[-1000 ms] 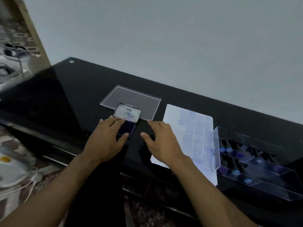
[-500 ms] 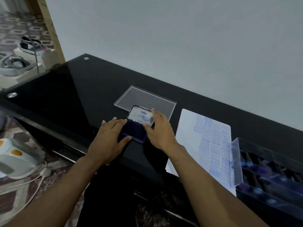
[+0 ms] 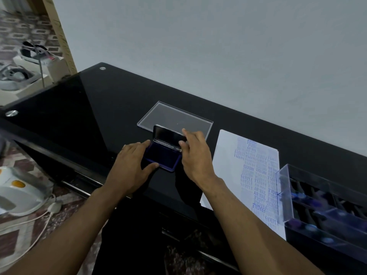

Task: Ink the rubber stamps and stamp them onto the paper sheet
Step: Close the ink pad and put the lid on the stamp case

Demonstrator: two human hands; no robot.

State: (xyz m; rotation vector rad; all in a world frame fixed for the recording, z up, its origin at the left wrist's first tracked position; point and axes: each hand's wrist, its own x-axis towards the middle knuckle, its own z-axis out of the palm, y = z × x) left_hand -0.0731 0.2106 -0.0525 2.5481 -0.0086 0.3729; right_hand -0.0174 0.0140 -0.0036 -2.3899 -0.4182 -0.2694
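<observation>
A blue ink pad [image 3: 162, 156] lies on the black glass table [image 3: 83, 116], its hinged lid [image 3: 165, 134] raised upright. My left hand [image 3: 132, 165] holds the pad's base, thumb at the near edge and fingers at the left edge. My right hand [image 3: 195, 155] pinches the lid's right edge between thumb and index finger. To the right lies the paper sheet [image 3: 228, 155], printed with several blue stamp marks. A clear plastic box [image 3: 286, 193] at the far right holds several rubber stamps [image 3: 311, 228] with purple and blue tops.
A flat clear plastic lid [image 3: 178, 116] lies behind the ink pad. A grey wall runs behind the table. On the floor to the left are a white appliance [image 3: 17, 193] with a cable, and shoes on a white box [image 3: 33, 52].
My right hand moved from the table onto the ink pad and swung its lid up, exposing the blue pad. My left hand stayed on the base. The view shifted left.
</observation>
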